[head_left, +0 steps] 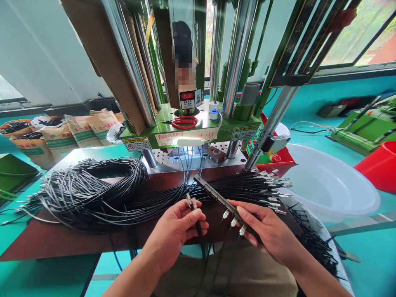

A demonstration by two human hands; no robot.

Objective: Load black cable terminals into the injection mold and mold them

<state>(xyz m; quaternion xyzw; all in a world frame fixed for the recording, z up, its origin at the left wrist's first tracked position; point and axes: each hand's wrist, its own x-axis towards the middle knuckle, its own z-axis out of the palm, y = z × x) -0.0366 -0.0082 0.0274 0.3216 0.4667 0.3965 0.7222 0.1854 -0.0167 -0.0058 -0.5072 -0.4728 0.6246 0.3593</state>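
Looping across the counter at far left, a coil of black cables lies outside the dark bar. My left hand pinches two metal-tipped cable ends, apart from the bar. My right hand grips the dark bar, tilted in front of me; three connectors show along its edge, so I judge it partly loaded. Farther right, many loose tips fan out; I can't tell whether they're finished.
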